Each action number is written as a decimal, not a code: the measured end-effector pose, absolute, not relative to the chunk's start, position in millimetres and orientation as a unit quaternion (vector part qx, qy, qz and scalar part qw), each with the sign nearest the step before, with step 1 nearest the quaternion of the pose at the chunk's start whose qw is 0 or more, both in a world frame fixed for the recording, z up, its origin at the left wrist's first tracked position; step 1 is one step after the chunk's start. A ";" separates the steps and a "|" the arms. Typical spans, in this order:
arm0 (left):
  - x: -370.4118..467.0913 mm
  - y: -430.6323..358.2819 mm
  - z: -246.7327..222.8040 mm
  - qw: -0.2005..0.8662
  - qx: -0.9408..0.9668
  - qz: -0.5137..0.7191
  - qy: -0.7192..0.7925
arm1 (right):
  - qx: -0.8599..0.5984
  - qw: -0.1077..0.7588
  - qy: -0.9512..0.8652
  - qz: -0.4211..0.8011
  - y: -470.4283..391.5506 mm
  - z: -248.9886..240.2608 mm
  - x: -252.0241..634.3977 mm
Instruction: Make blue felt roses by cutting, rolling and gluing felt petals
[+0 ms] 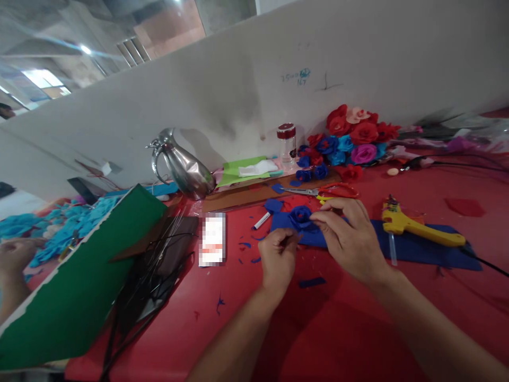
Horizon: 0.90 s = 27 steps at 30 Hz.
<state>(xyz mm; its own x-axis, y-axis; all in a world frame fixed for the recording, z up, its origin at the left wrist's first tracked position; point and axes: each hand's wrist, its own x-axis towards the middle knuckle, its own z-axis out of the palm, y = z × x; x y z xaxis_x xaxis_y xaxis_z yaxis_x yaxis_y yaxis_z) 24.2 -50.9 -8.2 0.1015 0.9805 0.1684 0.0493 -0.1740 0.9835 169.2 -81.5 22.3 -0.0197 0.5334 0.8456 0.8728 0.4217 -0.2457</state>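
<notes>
A dark blue paper rose point(300, 214) is held up in front of me, its curled petals facing outward. The thumb and forefinger of my right hand point(352, 239) pinch its right edge. Just below and to the left, my left hand point(278, 260) is closed with its fingertips together; whatever lies between them is hidden or too small to name. Beneath the hands are strips of blue paper point(433, 257). A yellow glue gun point(425, 232) rests on that paper to the right, a clear glue stick hanging at its front. Behind the rose lie red-handled scissors point(338, 191).
Finished paper flowers point(363, 132) are heaped against the wall beside a lidded glass jar point(287, 146). A metal jug point(181, 164), a phone point(212, 240), a marker point(261, 220) and a green board point(79, 286) stand or lie leftward. Another person's hand point(18, 257) is beyond the board.
</notes>
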 end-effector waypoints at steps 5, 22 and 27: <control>24.9 -51.4 -3.2 0.512 0.531 0.506 0.446 | -0.473 0.521 -0.691 -0.165 -86.9 25.9 167.9; 23.7 -52.3 -7.3 0.489 0.560 0.529 0.408 | -0.498 0.482 -0.697 -0.185 -87.3 26.1 178.2; 24.5 -53.6 -8.4 0.486 0.570 0.525 0.404 | -0.490 0.484 -0.699 -0.193 -90.1 21.5 177.0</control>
